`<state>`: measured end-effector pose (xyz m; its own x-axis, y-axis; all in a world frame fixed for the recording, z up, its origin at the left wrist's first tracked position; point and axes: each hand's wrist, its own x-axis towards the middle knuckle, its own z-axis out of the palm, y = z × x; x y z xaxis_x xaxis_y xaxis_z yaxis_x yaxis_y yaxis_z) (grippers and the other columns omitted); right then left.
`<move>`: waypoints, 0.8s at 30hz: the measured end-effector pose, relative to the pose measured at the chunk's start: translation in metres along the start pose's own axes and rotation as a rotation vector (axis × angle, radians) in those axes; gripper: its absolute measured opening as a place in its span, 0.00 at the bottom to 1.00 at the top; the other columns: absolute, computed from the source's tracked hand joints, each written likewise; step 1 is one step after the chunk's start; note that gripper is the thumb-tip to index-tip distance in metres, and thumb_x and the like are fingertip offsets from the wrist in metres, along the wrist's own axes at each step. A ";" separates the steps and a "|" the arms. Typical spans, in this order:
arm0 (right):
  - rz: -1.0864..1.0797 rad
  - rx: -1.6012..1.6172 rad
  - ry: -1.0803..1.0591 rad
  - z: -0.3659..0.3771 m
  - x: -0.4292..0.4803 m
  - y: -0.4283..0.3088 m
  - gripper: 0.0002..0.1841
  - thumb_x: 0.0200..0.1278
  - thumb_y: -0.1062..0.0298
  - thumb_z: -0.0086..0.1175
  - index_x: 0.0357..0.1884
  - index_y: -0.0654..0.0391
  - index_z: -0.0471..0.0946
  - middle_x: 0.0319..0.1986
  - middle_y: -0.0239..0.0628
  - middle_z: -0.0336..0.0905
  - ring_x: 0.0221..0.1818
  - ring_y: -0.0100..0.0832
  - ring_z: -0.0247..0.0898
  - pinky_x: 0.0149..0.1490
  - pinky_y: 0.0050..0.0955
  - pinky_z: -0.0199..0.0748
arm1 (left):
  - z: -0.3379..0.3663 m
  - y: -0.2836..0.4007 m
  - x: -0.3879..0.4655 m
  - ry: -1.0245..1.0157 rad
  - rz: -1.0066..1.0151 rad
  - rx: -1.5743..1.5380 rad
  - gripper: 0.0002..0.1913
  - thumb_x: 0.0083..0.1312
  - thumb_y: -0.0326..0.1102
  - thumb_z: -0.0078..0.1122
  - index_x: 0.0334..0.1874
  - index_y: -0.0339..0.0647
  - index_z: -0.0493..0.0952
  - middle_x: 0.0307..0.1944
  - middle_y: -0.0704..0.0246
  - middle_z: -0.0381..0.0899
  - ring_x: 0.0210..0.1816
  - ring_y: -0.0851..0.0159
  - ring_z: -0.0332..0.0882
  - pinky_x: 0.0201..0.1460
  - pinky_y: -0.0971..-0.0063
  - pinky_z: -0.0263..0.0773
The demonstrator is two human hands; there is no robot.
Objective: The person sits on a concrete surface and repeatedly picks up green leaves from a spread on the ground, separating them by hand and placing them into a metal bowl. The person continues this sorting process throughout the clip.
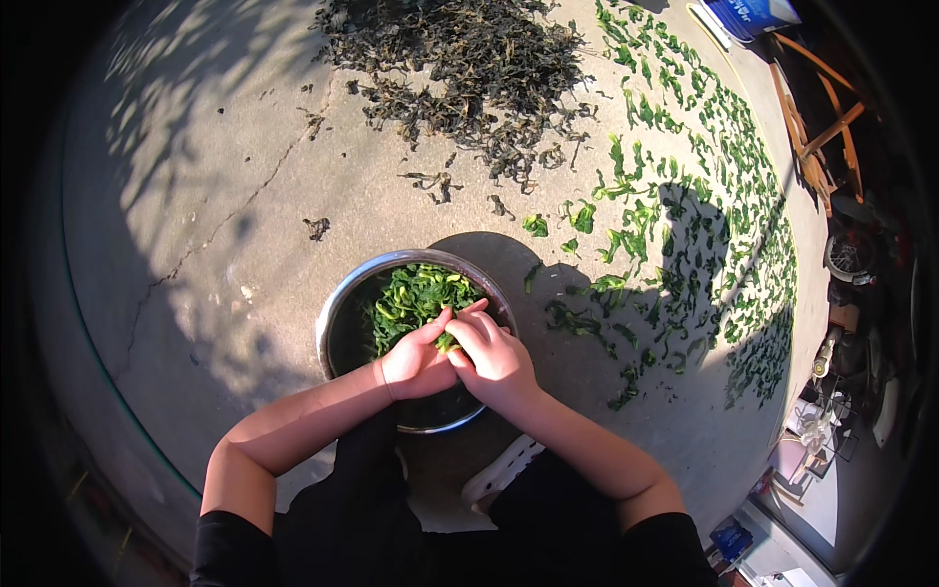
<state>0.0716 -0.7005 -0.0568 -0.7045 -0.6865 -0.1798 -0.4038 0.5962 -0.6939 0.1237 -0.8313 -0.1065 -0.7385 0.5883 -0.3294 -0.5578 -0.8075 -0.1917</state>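
A round metal basin [331, 323] stands on the concrete right before me, with a heap of wet-looking leafy greens [411, 297] at its far side. Over the basin my left hand [422, 363] is cupped, palm up. My right hand [495, 356] meets it from the other side, thumb and fingers bent. Between the two hands a small clump of greens [444, 341] shows, pinched by the right fingers and resting against the left. Most of that clump is hidden by the fingers.
Green leaves [733, 183] lie spread over the concrete to the right, the nearest by the basin. Dark dried leaves [469, 66] are piled ahead. A crack [220, 227] runs through the floor at left. Wooden furniture [821, 139], a blue bucket [755, 16] and a wheel [851, 255] line the right edge.
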 end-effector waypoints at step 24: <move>0.258 -0.134 0.344 -0.020 -0.005 0.154 0.16 0.47 0.76 0.57 0.42 0.56 0.75 0.42 0.42 0.70 0.41 0.42 0.69 0.47 0.34 0.70 | -0.004 -0.001 0.004 0.016 -0.040 0.118 0.29 0.68 0.52 0.43 0.67 0.46 0.57 0.63 0.61 0.62 0.63 0.59 0.58 0.67 0.60 0.52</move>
<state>0.0017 -0.5967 -0.1490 -0.9359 -0.3437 -0.0774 -0.2456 0.7938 -0.5563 0.1233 -0.8285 -0.1114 -0.7088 0.6188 -0.3386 -0.6285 -0.7720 -0.0950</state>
